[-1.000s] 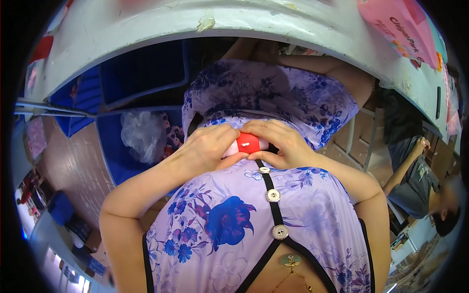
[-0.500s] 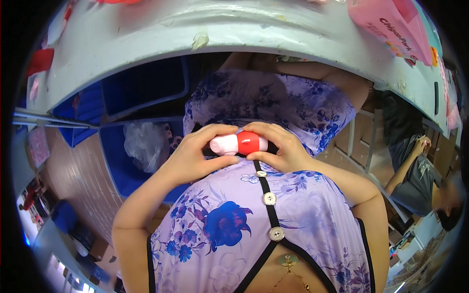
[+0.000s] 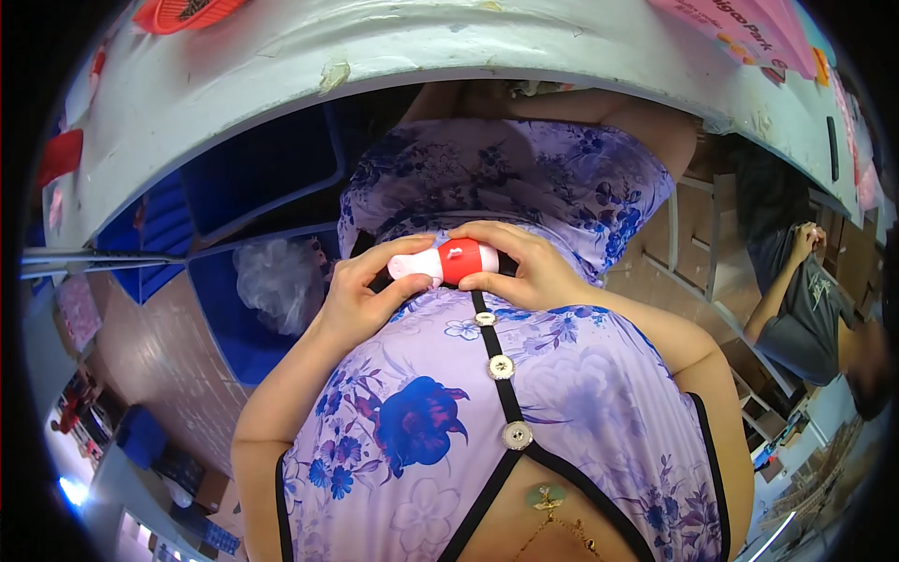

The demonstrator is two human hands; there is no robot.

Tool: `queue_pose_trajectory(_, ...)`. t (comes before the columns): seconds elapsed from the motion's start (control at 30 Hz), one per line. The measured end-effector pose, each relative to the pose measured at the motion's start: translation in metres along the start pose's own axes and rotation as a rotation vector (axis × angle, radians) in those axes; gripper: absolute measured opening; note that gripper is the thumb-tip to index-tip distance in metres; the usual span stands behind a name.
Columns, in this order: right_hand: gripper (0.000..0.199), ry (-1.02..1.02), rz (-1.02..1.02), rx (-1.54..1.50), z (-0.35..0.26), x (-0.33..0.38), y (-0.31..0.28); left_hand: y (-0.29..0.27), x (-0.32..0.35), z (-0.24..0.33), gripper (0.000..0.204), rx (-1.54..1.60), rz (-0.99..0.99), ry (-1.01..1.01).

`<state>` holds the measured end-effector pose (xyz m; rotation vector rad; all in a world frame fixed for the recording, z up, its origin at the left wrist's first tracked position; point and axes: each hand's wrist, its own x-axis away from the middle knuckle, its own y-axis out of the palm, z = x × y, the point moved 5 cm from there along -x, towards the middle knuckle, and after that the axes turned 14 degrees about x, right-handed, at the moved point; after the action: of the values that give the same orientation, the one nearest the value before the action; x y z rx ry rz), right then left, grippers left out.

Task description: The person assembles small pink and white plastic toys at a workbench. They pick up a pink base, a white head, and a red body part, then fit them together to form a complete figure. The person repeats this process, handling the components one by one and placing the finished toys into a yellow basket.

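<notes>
A small rounded plastic piece (image 3: 463, 261), pink at its left end, red in the middle and pale pink at its right end, lies sideways in front of my belly. Its exact kind I cannot make out. My left hand (image 3: 367, 284) grips the pink end between thumb and fingers. From the other side, my right hand (image 3: 526, 269) pinches the red part, fingers above and thumb below. A little knob on the pink end shows beside my left thumb.
A white worktable (image 3: 421, 47) curves across the top, bearing a red basket (image 3: 190, 9) and a pink printed package (image 3: 740, 28). Blue bins (image 3: 220, 314) stand below left, one with a clear plastic bag (image 3: 276, 281). Another person (image 3: 801, 309) sits at the right.
The piece has turned a little in my hands, so the pink end's round face shows less and a knob shows underneath. The whole view has shifted, bringing more of the red basket in.
</notes>
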<state>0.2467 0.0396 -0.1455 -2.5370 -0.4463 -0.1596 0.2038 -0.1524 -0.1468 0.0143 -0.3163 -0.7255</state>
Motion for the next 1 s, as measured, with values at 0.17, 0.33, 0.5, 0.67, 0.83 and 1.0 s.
queue_pose_trajectory(0.17,0.053,0.089,-0.006,-0.118,-0.001,-0.001,-0.003,-0.002,-0.005,0.006,0.034,0.237,0.019,-0.101)
queue_pose_trajectory(0.33,0.05,0.153,-0.038,-0.293,0.011,0.001,0.007,-0.002,-0.01,0.009,0.03,0.146,0.031,-0.081)
queue_pose_trajectory(0.5,0.05,0.22,-0.029,-0.48,0.013,-0.002,0.001,0.0,-0.023,0.035,0.031,0.109,0.062,-0.081)
queue_pose_trajectory(0.67,0.055,-0.285,0.291,-0.178,-0.037,-0.027,-0.072,0.003,-0.046,0.085,0.071,0.472,0.04,0.337)
queue_pose_trajectory(0.83,0.053,-0.484,0.462,-0.3,-0.078,-0.055,-0.117,0.009,-0.078,0.096,0.057,0.57,0.117,0.404)
queue_pose_trajectory(1.0,0.053,-0.496,0.467,-0.605,-0.097,-0.074,-0.135,0.01,-0.104,0.147,0.038,0.502,0.145,0.721)
